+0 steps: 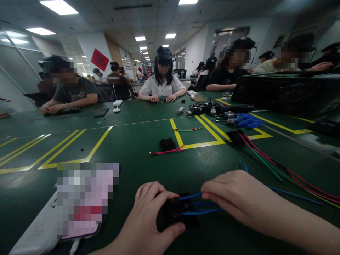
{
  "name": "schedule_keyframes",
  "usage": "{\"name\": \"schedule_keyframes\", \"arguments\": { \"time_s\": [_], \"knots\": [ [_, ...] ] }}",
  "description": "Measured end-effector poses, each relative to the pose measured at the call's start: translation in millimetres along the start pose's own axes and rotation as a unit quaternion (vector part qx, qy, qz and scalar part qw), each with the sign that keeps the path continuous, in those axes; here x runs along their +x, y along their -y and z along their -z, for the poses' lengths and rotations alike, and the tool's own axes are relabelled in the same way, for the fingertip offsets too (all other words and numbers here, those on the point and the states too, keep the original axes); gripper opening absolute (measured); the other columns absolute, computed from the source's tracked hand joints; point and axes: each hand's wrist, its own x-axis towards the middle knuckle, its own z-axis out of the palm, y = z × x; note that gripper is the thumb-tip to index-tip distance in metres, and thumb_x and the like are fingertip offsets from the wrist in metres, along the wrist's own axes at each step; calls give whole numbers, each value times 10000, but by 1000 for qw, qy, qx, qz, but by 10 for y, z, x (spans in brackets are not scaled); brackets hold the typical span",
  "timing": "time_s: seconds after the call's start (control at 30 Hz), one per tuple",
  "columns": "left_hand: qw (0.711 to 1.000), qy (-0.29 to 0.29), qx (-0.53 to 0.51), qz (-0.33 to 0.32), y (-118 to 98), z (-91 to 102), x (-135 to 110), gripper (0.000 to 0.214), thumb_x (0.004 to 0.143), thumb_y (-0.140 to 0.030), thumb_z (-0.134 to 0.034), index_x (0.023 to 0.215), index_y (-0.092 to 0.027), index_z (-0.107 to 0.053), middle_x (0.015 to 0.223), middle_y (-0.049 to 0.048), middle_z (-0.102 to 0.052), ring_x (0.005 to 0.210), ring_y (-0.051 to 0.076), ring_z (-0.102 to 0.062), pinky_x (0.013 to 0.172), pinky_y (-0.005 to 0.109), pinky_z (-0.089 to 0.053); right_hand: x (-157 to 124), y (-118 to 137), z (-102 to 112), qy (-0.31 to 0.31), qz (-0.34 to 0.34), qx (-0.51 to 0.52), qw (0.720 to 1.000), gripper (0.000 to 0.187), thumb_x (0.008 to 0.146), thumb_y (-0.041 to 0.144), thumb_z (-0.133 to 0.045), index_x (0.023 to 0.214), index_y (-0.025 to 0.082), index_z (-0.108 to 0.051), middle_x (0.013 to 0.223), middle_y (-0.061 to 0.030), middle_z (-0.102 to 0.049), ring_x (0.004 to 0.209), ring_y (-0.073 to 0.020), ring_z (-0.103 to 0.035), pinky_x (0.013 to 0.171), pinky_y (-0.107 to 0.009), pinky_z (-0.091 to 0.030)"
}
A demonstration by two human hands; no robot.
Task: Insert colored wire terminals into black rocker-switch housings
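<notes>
At the table's near edge, a small black plastic block with metal terminals (180, 206) lies between the thumb and fingers of my left hand (148, 216), which grips it from the left. Several blue wires (199, 213) run out of the block's right side, side by side. My right hand (236, 193) has its fingers pressed together on the uppermost blue wire, a short way right of the block. Past that hand, the blue wires continue to the right over the green table. My right palm hides part of them.
A phone (90, 209) and a white device (34, 226) lie left of my hands. Ahead are another black block (168, 143) and short red wires (170, 152). Red and green wires (265, 156) lie right; tools (225, 117) and a blue glove (248, 120) lie farther back. Co-workers sit around the table.
</notes>
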Motion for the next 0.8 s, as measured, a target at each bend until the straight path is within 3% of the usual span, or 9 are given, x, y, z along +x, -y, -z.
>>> {"name": "schedule_keyframes", "arguments": {
  "time_s": [0.2,0.57,0.8],
  "knots": [
    [1000,2,5,4,-13,12,9,437,731,-202,-768,1139,-316,-661,1115,36,-599,1132,335,-498,990,552,-388,41,11,-23,56,-41,-9,998,193,952,132,-513,811,214,-617,726,15,-699,635,-185,-674,558,-290,-394],
    [1000,6,4,1,-3,10,-2,452,723,-201,-776,1144,-319,-659,1110,38,-592,1132,336,-493,984,542,-391,8,-5,-11,-9,8,-10,1000,199,968,148,-487,826,217,-608,715,23,-680,612,-164,-643,560,-284,-373],
    [1000,-1,9,-2,6,11,7,442,723,-200,-767,1136,-316,-660,1102,34,-594,1120,333,-504,976,532,-401,17,-15,-44,23,-20,-19,999,188,940,130,-527,793,220,-603,698,27,-686,596,-164,-656,538,-270,-375]
  ]
}}
